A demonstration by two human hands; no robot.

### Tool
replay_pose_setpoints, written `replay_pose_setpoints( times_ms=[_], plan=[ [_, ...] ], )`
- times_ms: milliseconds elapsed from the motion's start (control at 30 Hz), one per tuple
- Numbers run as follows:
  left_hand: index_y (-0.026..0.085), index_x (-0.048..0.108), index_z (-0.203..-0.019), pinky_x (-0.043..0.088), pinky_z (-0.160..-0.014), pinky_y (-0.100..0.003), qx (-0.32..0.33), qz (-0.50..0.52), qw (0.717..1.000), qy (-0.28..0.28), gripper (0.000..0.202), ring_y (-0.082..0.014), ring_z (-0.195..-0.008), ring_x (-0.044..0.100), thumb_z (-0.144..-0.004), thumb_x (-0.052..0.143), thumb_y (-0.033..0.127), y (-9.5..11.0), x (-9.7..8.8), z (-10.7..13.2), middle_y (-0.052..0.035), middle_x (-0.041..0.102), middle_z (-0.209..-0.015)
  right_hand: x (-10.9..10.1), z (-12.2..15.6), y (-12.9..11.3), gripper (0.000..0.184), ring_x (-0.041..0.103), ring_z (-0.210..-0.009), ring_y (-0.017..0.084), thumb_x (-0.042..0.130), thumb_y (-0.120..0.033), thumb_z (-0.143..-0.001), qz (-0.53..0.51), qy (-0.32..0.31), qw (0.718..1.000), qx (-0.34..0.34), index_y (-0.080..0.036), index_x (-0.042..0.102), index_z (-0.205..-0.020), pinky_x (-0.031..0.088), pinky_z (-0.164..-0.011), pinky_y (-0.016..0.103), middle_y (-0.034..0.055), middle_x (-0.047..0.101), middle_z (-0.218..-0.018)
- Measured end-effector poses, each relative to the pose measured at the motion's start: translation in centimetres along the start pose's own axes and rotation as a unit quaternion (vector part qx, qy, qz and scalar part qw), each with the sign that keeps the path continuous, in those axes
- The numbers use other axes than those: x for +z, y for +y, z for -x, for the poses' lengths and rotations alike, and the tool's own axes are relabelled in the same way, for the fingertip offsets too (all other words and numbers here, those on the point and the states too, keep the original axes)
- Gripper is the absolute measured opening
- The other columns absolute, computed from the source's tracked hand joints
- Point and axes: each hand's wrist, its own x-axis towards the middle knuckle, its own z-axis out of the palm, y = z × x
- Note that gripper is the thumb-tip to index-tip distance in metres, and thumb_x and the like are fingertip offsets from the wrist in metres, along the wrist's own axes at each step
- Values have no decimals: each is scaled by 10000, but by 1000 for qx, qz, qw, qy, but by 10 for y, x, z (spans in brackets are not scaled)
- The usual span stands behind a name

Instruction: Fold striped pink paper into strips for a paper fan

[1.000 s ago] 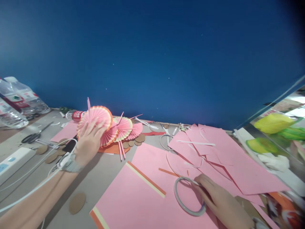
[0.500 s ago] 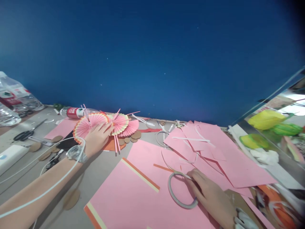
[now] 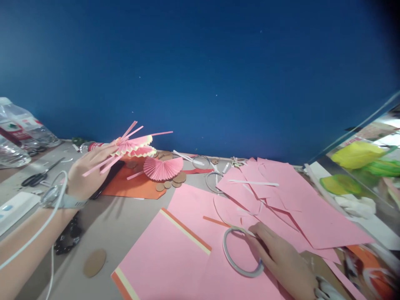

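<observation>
My left hand (image 3: 90, 168) is closed on pleated pink paper fans (image 3: 136, 146) with yellow-edged rims and thin pink strips sticking out. It holds them above an orange paper (image 3: 134, 185). Another pink pleated fan (image 3: 163, 168) lies on the table beside several brown discs (image 3: 178, 178). My right hand (image 3: 275, 254) has curled fingers at a narrow roll of tape (image 3: 229, 258), gripping it at its right side over the pink sheets. The fingertips under the hand are hidden. A pink sheet with orange and cream strips (image 3: 162, 250) lies to its left.
A blue panel (image 3: 200, 83) rises behind the table. Scissors (image 3: 34, 179), a white box (image 3: 18, 208) and water bottles (image 3: 23, 129) are at left. Overlapping pink sheets (image 3: 296, 200) cover the right, near yellow-green items (image 3: 353, 156). A white cable (image 3: 34, 239) crosses my left forearm.
My left hand has lifted the fans off the table and drawn them left, uncovering the orange paper and the remaining pink fan. My right hand and the tape have hardly moved.
</observation>
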Motion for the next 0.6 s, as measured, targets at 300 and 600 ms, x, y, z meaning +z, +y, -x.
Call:
replay_pose_setpoints(
  times_ms=[300, 600],
  plan=[
    [216, 526, -1134, 325, -1047, -438, 71, 36, 994, -76, 333, -254, -1222, 429, -832, 387, 202, -18, 30, 23, -46, 495, -1303, 1, 1, 0, 238, 559, -772, 173, 293, -389, -942, 6, -11, 1000, 6, -236, 462, -878, 404, -713, 310, 12, 554, -837],
    [226, 622, -1057, 259, -1067, -427, 117, 55, 979, -160, 329, -262, -1219, 404, -759, 513, 314, 50, 42, 10, -54, 541, -1243, 1, 0, 0, 223, 555, -782, 177, 304, -367, -943, 14, -3, 1000, -9, -227, 465, -877, 393, -707, 319, 17, 546, -842]
  ],
)
